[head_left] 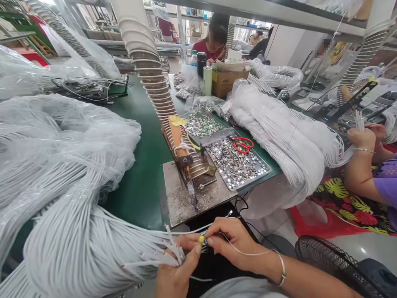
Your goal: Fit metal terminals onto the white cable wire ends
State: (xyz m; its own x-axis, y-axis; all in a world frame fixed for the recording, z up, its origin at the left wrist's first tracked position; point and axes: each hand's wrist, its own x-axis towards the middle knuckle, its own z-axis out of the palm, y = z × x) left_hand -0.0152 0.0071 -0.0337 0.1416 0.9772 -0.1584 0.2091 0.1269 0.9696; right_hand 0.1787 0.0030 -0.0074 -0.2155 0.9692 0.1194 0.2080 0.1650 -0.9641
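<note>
Cable bundle: I see a thick sheaf of white wires draped off the left of the green counter, its stripped ends fanning toward my hands at the near edge.
Left hand: my grip is closed around a small fan of wire ends, thumb up against the piece being worked; I judge it best to keep the fan tight so single ends do not slip back into the sheaf.
Small part: a tiny yellow-tipped piece sits pinched between both hands, just off the counter's near edge; I cannot tell exactly what it is.
Right hand: my grip is narrow, fingertips nipped on that piece, with one thin wire trailing right over the wrist; short, steady finger moves look wiser than pulling.
Soldering plate: the grey plate and the iron lie just beyond my hands, under the ribbed hose; I judge the tip a hazard for knuckles.
Room: trays of small parts and red scissors sit far right of the plate; a second white bundle and a co-worker's arm crowd the right, a fan guard near right. Free space is mostly over my lap.
</note>
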